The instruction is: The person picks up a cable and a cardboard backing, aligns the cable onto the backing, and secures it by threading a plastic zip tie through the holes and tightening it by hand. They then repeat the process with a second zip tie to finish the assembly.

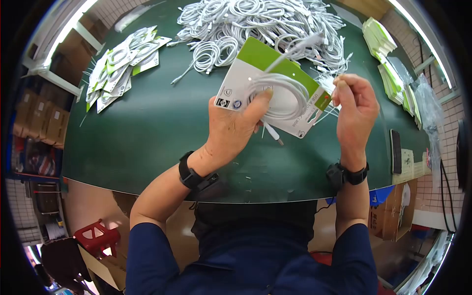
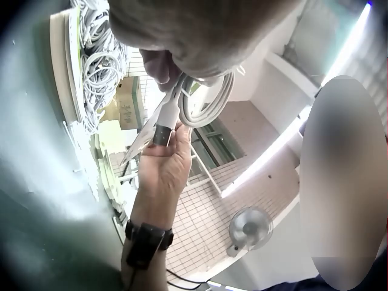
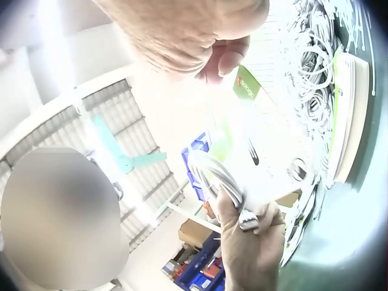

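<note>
A white and green card with a coiled white cable on its face is gripped by my left hand, thumb over the coil, fingers behind. The cable's plug hangs below the coil. The left wrist view shows the coil and a plug close up. My right hand is raised beside the card's right corner, thumb and fingertips together; whether something thin is between them cannot be told. In the right wrist view my left hand holds the coil against the card.
A large heap of coiled white cables covers the back of the green table. Cards with cables are piled at the left. Stacks of green and white cards line the right side, near clear plastic bags and a black object.
</note>
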Demonstrator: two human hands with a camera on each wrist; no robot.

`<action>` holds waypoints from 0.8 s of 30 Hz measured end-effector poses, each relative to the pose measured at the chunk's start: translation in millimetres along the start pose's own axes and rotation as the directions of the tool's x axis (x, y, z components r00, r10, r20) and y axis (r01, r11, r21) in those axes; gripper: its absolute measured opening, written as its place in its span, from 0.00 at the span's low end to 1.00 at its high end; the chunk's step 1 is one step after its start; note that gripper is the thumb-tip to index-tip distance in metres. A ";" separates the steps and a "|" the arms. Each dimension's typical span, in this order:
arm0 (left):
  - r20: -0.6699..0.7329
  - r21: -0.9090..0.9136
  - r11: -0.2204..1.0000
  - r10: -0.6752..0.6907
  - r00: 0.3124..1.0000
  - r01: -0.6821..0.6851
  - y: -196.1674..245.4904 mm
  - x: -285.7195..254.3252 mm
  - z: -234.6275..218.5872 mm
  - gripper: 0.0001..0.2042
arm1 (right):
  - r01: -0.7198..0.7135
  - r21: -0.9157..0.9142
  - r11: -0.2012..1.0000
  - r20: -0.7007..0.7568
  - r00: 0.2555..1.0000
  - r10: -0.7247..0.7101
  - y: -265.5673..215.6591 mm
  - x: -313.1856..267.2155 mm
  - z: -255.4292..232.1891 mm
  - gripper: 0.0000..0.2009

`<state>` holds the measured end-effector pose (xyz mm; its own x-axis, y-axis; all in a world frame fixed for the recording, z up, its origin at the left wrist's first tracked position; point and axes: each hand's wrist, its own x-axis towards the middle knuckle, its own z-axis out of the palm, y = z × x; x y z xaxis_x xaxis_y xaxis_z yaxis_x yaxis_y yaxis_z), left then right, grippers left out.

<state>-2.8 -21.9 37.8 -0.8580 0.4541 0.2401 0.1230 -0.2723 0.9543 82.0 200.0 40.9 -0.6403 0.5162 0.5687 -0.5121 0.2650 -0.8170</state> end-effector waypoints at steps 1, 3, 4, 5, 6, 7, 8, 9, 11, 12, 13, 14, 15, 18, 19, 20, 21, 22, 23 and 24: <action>-0.027 -0.052 0.999 0.013 1.000 -0.014 1.0 4.0 2.1 0.08 | 0.057 -0.029 0.998 0.044 0.998 -0.055 -3.2 -3.1 3.4 0.04; -0.079 -0.155 0.987 0.031 0.996 -0.043 -1.2 11.6 3.3 0.08 | 0.170 -0.083 0.982 0.132 0.979 -0.158 -7.4 -8.5 10.7 0.05; -0.066 -0.166 0.985 0.046 0.997 -0.056 -6.6 15.0 2.2 0.10 | 0.298 -0.182 0.937 0.199 0.945 -0.261 -4.0 -8.5 13.3 0.08; -0.101 -0.195 0.979 0.041 0.994 -0.060 -8.6 18.5 2.9 0.10 | 0.339 -0.229 0.912 0.279 0.921 -0.272 -7.9 -9.5 14.9 0.09; -0.134 -0.224 0.972 0.034 0.990 -0.064 -9.0 21.9 4.8 0.09 | 0.383 -0.274 0.882 0.356 0.893 -0.276 -18.2 -12.4 20.8 0.11; -0.165 -0.255 0.965 0.025 0.986 -0.068 -9.9 25.0 5.7 0.09 | 0.427 -0.316 0.847 0.431 0.860 -0.273 -24.9 -14.6 26.9 0.12; -0.176 -0.268 0.961 0.018 0.984 -0.066 -12.0 28.2 5.5 0.09 | 0.481 -0.345 0.806 0.472 0.831 -0.294 -27.0 -15.5 32.6 0.14; -0.187 -0.282 0.958 0.009 0.982 -0.063 -15.0 30.7 5.2 0.09 | 0.533 -0.371 0.760 0.514 0.800 -0.310 -29.0 -16.5 38.2 0.15; -0.201 -0.313 0.948 -0.002 0.980 -0.062 -21.6 32.1 5.1 0.09 | 0.628 -0.415 0.659 0.580 0.740 -0.341 -27.9 -16.6 44.7 0.17; -0.205 -0.330 0.942 -0.004 0.979 -0.065 -24.0 32.4 5.5 0.09 | 0.670 -0.432 0.603 0.604 0.712 -0.358 -21.4 -17.5 46.4 0.18; -0.209 -0.347 0.936 -0.006 0.978 -0.068 -25.8 32.7 5.7 0.09 | 0.709 -0.447 0.545 0.628 0.683 -0.374 -15.9 -18.1 47.7 0.19; -0.215 -0.334 0.940 0.000 0.977 -0.073 -27.0 32.4 5.9 0.09 | 0.736 -0.429 0.523 0.640 0.657 -0.399 -13.0 -17.9 48.8 0.18; -0.222 -0.320 0.944 0.004 0.975 -0.077 -27.1 31.1 6.1 0.09 | 0.746 -0.417 0.518 0.645 0.645 -0.409 -10.3 -17.9 50.2 0.18; -0.256 -0.278 0.957 0.005 0.967 -0.079 -28.5 30.5 4.0 0.09 | 0.780 -0.377 0.499 0.663 0.604 -0.442 -4.2 -19.2 55.4 0.16; -0.269 -0.262 0.962 0.004 0.963 -0.077 -29.0 30.7 2.4 0.09 | 0.794 -0.363 0.488 0.669 0.586 -0.457 -3.4 -21.3 57.3 0.15; -0.268 -0.228 0.970 0.023 0.963 -0.087 -30.7 30.7 0.3 0.09 | 0.807 -0.348 0.477 0.674 0.569 -0.471 -3.0 -23.5 59.6 0.14; -0.267 -0.193 0.977 0.041 0.963 -0.096 -33.2 30.5 -2.3 0.09 | 0.818 -0.334 0.467 0.678 0.553 -0.484 -3.2 -25.9 62.2 0.13; -0.264 -0.157 0.982 0.057 0.963 -0.101 -35.5 30.1 -3.8 0.09 | 0.828 -0.321 0.460 0.680 0.540 -0.496 -3.6 -29.1 64.5 0.13; -0.262 -0.127 0.986 0.074 0.962 -0.110 -37.5 29.8 -5.2 0.10 | 0.836 -0.311 0.453 0.681 0.528 -0.507 -2.9 -32.1 67.3 0.12; -0.258 -0.098 0.988 0.089 0.962 -0.118 -39.7 29.9 -6.1 0.10 | 0.847 -0.282 0.451 0.665 0.511 -0.544 0.2 -33.5 70.6 0.11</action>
<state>-36.4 -2.7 6.0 -0.9431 0.1939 0.2702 0.1736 -0.4060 0.8972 62.9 125.3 28.4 -0.4293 -0.4217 0.7986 -0.6121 0.7861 0.0861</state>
